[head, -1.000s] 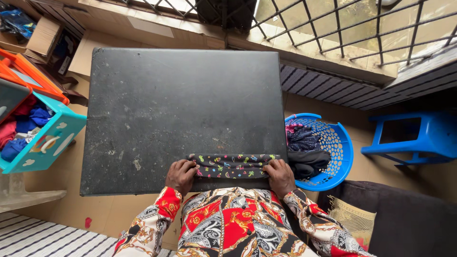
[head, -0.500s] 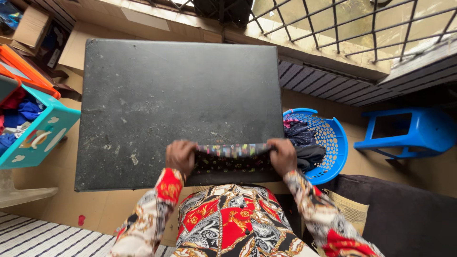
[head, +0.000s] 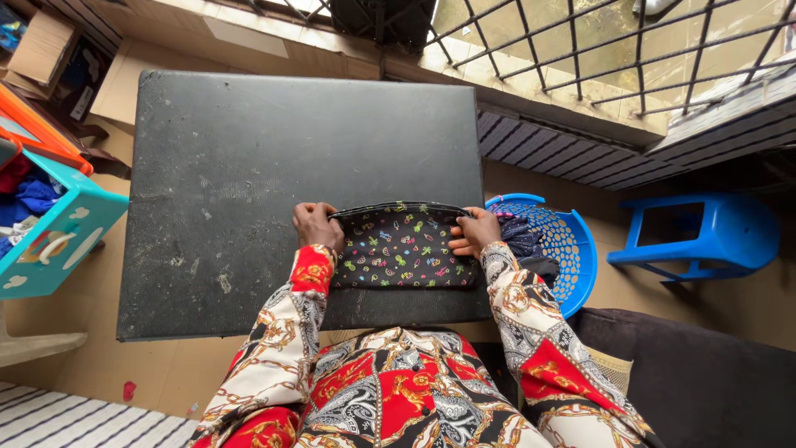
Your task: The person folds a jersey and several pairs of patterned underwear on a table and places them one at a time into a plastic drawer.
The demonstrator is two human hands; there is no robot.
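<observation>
On the floor at far left sits a teal bin (head: 50, 241) of clothes. Across the black table (head: 249, 149), the left hand (head: 315, 226) and right hand (head: 474, 232) each pinch a top corner of the dark patterned garment (head: 402, 249), laid flat and seemingly part-folded. Further right, a blue basket (head: 572, 249) holds more dark clothes, apparently unfolded.

We wear a long-sleeved shirt (head: 398, 398) in red, black, white and gold baroque paisley print, filling the frame's lower centre.
</observation>
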